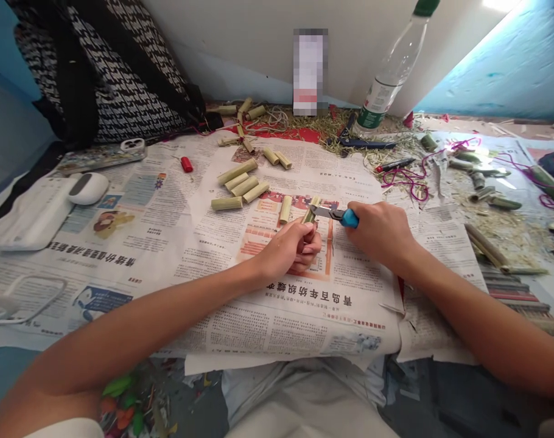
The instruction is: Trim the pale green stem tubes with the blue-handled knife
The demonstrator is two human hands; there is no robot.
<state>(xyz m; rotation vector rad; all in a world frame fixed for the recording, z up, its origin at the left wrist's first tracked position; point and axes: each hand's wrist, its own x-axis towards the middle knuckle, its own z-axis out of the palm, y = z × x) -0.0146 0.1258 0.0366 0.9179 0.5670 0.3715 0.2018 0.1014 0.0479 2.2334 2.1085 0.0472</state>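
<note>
My left hand [299,248] is closed around the lower end of a short green stalk piece [310,213], which tilts up and away from me over the newspaper [204,243]. In my right hand [372,228] is a blue-handled knife [349,218]. Its blade points left and touches the stalk piece near the upper part. Just left of that, a loose pale piece [285,209] lies on the newspaper. Several more cut pieces [243,184] lie farther left and back.
A plastic bottle [378,91] stands at the back, near shavings and a dark tool [368,143]. A black-and-white bag [122,73] is back left, with a white mouse [89,188] before it. Purple string [416,182] and stalks [487,249] lie at right.
</note>
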